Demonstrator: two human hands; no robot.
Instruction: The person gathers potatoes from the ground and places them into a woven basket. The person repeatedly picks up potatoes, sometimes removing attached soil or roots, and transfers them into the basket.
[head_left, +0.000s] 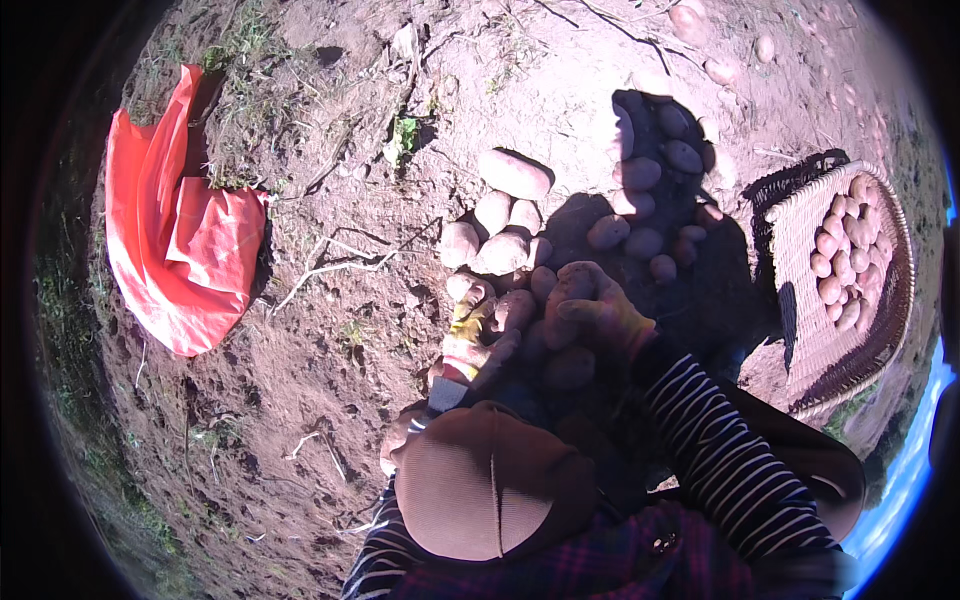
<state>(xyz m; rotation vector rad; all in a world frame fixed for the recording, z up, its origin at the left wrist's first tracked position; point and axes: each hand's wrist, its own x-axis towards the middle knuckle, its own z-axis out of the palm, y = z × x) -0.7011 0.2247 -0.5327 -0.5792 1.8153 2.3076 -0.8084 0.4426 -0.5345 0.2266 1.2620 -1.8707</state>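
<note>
My left hand (472, 337), in a yellow and pale glove, reaches palm down among potatoes on the soil. Its fingers lie by a small potato (459, 285), and its thumb is near a reddish potato (514, 309); whether it grips either is unclear. To the right, my right hand (604, 307), gloved too, is closed around a soil-covered potato (559, 322), partly in shadow. Just beyond the hands lies a cluster of potatoes (501, 253), with a long potato (514, 174) at its far end. A brown knit cap (487, 480) fills the lower middle and hides the ground beneath it.
A red woven sack (202, 255) lies crumpled on the left. On the right stands a wicker basket (799, 300) with many potatoes (851, 255). More potatoes (637, 174) lie in shadow between. Dry stems (322, 266) and a small green plant (405, 135) are on the soil.
</note>
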